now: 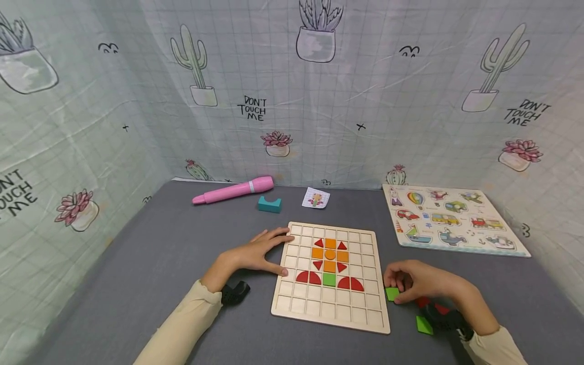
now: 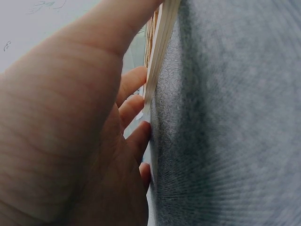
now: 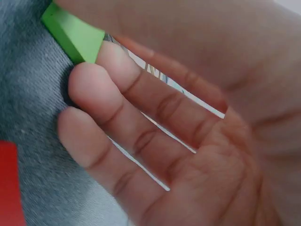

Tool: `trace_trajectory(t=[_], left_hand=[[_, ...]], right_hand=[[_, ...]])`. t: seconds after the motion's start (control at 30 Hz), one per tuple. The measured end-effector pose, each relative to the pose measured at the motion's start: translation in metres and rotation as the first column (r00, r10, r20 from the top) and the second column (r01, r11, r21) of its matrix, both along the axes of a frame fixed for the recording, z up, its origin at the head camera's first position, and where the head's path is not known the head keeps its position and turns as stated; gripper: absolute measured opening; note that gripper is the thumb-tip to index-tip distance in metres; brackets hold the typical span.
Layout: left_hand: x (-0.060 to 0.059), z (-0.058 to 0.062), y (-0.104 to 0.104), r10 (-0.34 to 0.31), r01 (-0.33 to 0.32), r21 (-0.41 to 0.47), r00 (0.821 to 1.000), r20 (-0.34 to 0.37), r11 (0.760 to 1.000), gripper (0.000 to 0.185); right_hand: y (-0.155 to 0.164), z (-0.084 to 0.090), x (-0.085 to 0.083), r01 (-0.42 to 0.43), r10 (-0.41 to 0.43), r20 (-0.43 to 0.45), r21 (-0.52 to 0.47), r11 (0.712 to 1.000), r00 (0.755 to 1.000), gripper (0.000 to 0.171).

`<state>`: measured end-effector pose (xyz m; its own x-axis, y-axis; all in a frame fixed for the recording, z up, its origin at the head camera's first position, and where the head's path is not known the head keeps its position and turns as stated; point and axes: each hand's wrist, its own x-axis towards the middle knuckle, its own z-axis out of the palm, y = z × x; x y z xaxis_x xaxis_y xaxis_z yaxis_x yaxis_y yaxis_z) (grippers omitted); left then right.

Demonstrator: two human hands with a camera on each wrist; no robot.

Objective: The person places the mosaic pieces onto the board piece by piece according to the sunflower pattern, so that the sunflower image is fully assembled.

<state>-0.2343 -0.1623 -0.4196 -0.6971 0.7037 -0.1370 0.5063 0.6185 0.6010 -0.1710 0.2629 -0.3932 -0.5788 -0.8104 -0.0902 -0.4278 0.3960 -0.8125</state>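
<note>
A wooden grid board (image 1: pixel 332 304) lies on the grey table, with orange, red and green tiles set in it as a flower. My left hand (image 1: pixel 260 252) rests flat against the board's left edge (image 2: pixel 157 70), fingers (image 2: pixel 134 110) spread and straight. My right hand (image 1: pixel 417 281) sits just right of the board, fingers curled, and pinches a green square tile (image 1: pixel 392 293) against the cloth; the tile (image 3: pixel 75 35) shows at my fingertips (image 3: pixel 87 77). A green triangle (image 1: pixel 424 325) and red pieces (image 1: pixel 431 304) lie under my right wrist.
A pink pen-like toy (image 1: pixel 233 191), a teal block (image 1: pixel 269 204) and a small card (image 1: pixel 316 197) lie at the back. A vehicle peg puzzle (image 1: pixel 451 219) sits at the right. Printed fabric walls close in three sides.
</note>
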Motion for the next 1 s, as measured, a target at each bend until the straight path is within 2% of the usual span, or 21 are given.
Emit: trace_trajectory(t=[0.23, 0.6, 0.8, 1.0], left_hand=[[0.001, 0.003, -0.001, 0.001, -0.001, 0.001, 1.0, -0.005, 1.0, 0.086], [0.003, 0.004, -0.004, 0.012, -0.012, -0.005, 1.0, 0.011, 1.0, 0.086], [0.002, 0.003, -0.005, 0.013, -0.013, -0.005, 1.0, 0.002, 1.0, 0.086], [0.001, 0.003, -0.001, 0.003, -0.002, -0.009, 1.0, 0.004, 1.0, 0.086]], right_hand=[[0.0, 0.0, -0.001, -0.021, 0.022, -0.056, 0.012, 1.0, 0.998, 0.027], [-0.006, 0.006, 0.001, -0.063, 0.063, -0.065, -0.007, 0.998, 0.996, 0.022], [-0.012, 0.013, 0.001, -0.077, 0.072, -0.095, -0.055, 0.996, 0.993, 0.019], [-0.027, 0.01, 0.0, -0.108, 0.092, -0.148, -0.102, 0.989, 0.985, 0.017]])
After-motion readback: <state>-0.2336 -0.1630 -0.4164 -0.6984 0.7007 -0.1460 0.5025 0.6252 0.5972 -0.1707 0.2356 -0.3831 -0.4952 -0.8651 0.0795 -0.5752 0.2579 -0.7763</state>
